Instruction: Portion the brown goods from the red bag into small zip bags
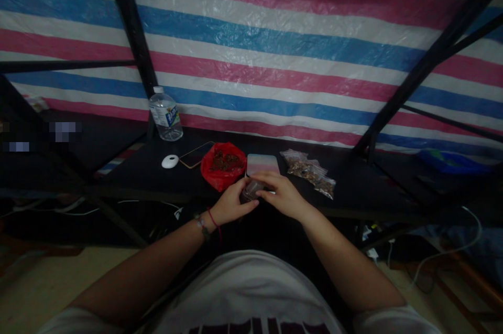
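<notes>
The person's left hand is curling partway closed around the left side of a small clear plastic item, while the right hand is pinching its right side between thumb and bent fingers. Both are holding it at the front edge of the black worktop. Just beyond, a pale-screened device is lying between an open red bag of brown bits and several small filled clear bags.
</notes>
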